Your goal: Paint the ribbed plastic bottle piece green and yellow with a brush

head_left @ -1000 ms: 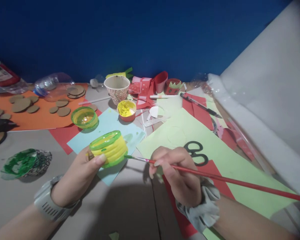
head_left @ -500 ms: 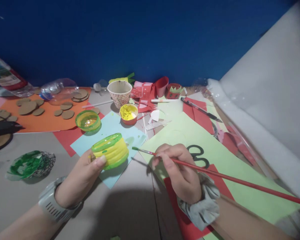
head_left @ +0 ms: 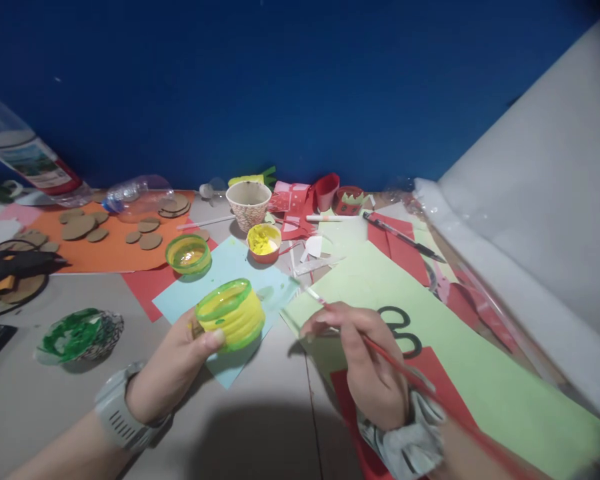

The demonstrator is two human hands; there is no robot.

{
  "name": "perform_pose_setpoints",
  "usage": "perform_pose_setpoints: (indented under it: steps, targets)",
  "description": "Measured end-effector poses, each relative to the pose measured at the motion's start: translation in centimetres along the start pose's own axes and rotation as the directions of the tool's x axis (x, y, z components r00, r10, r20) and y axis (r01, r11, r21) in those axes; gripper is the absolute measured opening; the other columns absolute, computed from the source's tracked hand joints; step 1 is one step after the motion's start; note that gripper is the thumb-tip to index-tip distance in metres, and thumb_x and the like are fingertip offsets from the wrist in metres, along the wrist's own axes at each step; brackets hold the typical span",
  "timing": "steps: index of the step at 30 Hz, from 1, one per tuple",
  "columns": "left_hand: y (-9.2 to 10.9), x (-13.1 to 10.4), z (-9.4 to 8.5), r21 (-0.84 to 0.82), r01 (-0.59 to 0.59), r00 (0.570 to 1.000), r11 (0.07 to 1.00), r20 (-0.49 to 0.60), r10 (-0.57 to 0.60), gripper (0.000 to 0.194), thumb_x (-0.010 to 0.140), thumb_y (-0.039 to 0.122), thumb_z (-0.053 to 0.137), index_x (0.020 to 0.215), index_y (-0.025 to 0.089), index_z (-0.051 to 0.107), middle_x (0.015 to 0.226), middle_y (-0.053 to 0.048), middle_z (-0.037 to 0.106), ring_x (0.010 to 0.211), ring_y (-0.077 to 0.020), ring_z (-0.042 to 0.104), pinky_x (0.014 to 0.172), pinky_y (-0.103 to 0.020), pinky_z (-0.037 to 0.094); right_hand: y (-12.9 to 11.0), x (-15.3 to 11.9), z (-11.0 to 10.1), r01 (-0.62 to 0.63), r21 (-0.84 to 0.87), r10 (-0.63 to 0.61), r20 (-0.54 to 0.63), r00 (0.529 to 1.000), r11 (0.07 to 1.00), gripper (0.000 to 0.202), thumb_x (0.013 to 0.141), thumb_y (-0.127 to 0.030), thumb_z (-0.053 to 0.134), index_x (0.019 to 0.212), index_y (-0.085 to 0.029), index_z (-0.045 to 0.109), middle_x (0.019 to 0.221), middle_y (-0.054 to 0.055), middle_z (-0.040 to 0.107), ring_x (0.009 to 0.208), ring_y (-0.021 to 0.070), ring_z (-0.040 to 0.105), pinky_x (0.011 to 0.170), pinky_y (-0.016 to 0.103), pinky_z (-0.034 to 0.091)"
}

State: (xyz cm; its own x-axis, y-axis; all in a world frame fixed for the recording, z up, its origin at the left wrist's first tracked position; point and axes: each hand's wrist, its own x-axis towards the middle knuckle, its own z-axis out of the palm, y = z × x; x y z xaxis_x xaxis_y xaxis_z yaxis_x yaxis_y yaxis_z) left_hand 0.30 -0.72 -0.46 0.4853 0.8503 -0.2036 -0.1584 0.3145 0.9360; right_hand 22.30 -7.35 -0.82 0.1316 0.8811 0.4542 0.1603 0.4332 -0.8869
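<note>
Closed round the side of a yellow cup with green edges (head_left: 240,320) is my left hand (head_left: 180,357), its thumb on the yellow wall. My right hand (head_left: 367,353) pinches a long red paintbrush (head_left: 390,360), whose blurred tip points up and left, apart from the cup. Light blue paper (head_left: 180,297) lies beneath the cup. Behind it stand a similar green and yellow piece (head_left: 189,255) and a small red cup of yellow paint (head_left: 264,257). Green paint (head_left: 75,333) fills a crumpled patterned cup at the left.
Black-handled scissors (head_left: 403,333) lie on pale green paper (head_left: 455,353) by my right hand. Cardboard discs (head_left: 80,227) rest on orange paper (head_left: 105,257). A patterned paper cup (head_left: 250,210), a pen (head_left: 405,237) and a leaning bottle (head_left: 40,167) are farther back.
The view has shifted, so most things appear lower and farther right. The paintbrush has tilted more steeply, its tip higher and farther from the held cup. My left hand still holds the cup.
</note>
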Motion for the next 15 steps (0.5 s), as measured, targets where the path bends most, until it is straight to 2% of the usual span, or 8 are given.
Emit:
perform_pose_setpoints:
  steps: [3,6,8,12,15]
  targets:
    - [-0.01,-0.3,0.06,-0.007,0.008,0.999,1.0,0.05,-0.008,0.049,0.067,0.044,0.078,0.109,0.022,0.068,0.103,-0.008,0.073,0.092,-0.0251,0.067,0.083,-0.036,0.054,-0.26,-0.03,-0.02,0.096,-0.015,-0.093,0.127,0.988,0.995,0.029,0.1,-0.017,0.036,0.116,-0.028,0.057,0.118,0.005,0.066,0.112,0.0197,0.059,0.098,0.04,0.047]
    - [0.28,-0.33,0.29,-0.029,0.021,0.996,0.999,0.089,-0.019,0.054,0.061,0.041,0.082,0.11,0.021,0.068,0.096,-0.007,0.073,0.085,-0.0237,0.066,0.077,-0.034,0.053,-0.22,-0.18,-0.05,0.099,-0.026,-0.089,0.27,0.959,0.995,0.025,0.1,-0.023,0.036,0.116,-0.027,0.054,0.133,0.006,0.059,0.131,0.0217,0.045,0.112,0.046,0.034]
    - [0.44,-0.22,0.4,-0.022,0.011,0.994,1.0,0.11,-0.008,0.056,0.058,0.038,0.084,0.109,0.021,0.069,0.093,-0.007,0.073,0.084,-0.0236,0.065,0.075,-0.033,0.052,-0.12,-0.27,-0.05,0.077,-0.046,-0.058,0.319,0.946,0.996,0.022,0.1,-0.025,0.036,0.115,-0.026,0.052,0.137,0.007,0.056,0.136,0.0215,0.04,0.114,0.048,0.03]
    - [0.39,0.0,0.38,0.023,-0.021,0.992,1.0,0.126,0.018,0.059,0.054,0.035,0.087,0.109,0.021,0.07,0.095,-0.007,0.074,0.088,-0.0247,0.064,0.078,-0.031,0.05,-0.08,-0.41,0.12,0.036,-0.073,-0.005,0.381,0.925,0.997,0.018,0.099,-0.025,0.038,0.113,-0.025,0.05,0.142,0.008,0.052,0.14,0.021,0.034,0.115,0.049,0.029]
    - [0.26,0.04,0.31,0.017,-0.021,0.993,1.0,0.114,0.019,0.057,0.055,0.037,0.087,0.107,0.02,0.071,0.097,-0.007,0.074,0.089,-0.0258,0.064,0.081,-0.033,0.049,-0.25,-0.52,0.38,0.021,-0.038,-0.005,0.378,0.926,0.999,0.014,0.1,-0.024,0.037,0.106,-0.025,0.05,0.143,0.008,0.051,0.141,0.0208,0.034,0.116,0.051,0.027]
